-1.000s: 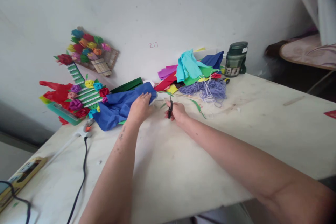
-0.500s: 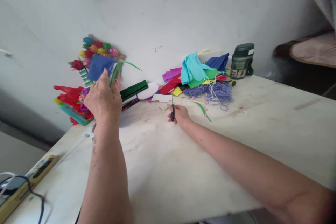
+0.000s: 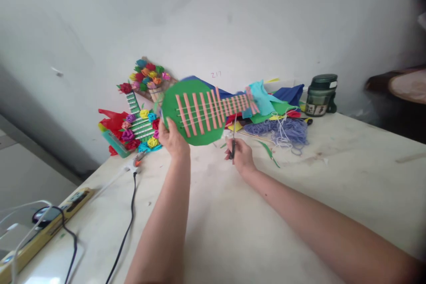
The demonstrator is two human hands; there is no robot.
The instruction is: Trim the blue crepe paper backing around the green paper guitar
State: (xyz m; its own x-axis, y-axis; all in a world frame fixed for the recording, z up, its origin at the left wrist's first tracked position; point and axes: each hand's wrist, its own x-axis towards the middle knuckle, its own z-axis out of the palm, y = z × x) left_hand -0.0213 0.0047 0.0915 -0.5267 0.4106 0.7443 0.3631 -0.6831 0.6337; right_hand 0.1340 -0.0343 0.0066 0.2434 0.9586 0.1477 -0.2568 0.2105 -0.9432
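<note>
My left hand (image 3: 173, 138) grips the round end of a green paper guitar (image 3: 169, 97), thumb in front and the other fingers mostly behind. Pink strips cross the guitar's face and neck, with pale strings running along it. It is held up above the table, neck pointing right. In my right hand (image 3: 243, 155), low over the table beneath the neck, is a pair of scissors (image 3: 233, 144) with blades pointing up. The scissors look apart from the guitar.
Paper-flower crafts (image 3: 146, 124) lean at the left by the wall. Behind the right hand lie coloured paper (image 3: 262, 97) and purple yarn (image 3: 282, 129). A dark green bottle (image 3: 321, 95) stands right. A power strip (image 3: 49, 226) and black cable (image 3: 131, 217) lie front left.
My left hand has swung right and turned the guitar, so its green striped face shows instead of the blue back. The right hand keeps the scissors; the view has shifted slightly.
</note>
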